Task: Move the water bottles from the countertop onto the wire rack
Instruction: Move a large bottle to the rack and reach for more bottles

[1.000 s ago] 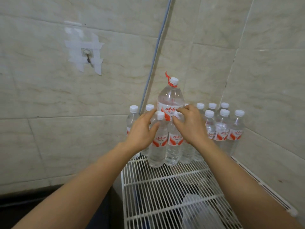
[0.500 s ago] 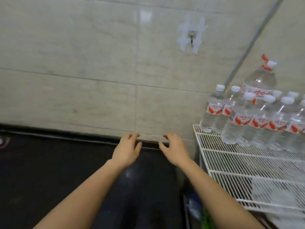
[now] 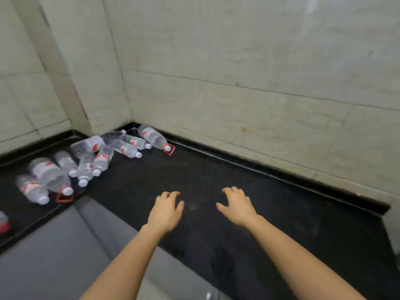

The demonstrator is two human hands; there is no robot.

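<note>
Several clear water bottles with white caps and red labels lie on their sides on the black countertop point(image 3: 216, 180) at the far left. A large bottle point(image 3: 152, 137) with a red handle ring lies nearest the wall corner, a pile of small bottles point(image 3: 101, 158) lies in front of it, and another large bottle point(image 3: 48, 174) lies further left. My left hand point(image 3: 166, 210) and my right hand point(image 3: 237, 205) hover side by side above the counter's middle, fingers loosely curled, holding nothing. Both are well right of the bottles. The wire rack is out of view.
Beige tiled walls point(image 3: 259, 72) enclose the counter at the back and left, meeting in a corner. A grey floor point(image 3: 54, 245) lies below the counter's front edge. A red-capped object point(image 3: 3, 221) shows at the left border.
The view has swung left from the wire rack with its standing bottles to the countertop. My hands let go of the bottles on the rack and now hover empty over the counter.
</note>
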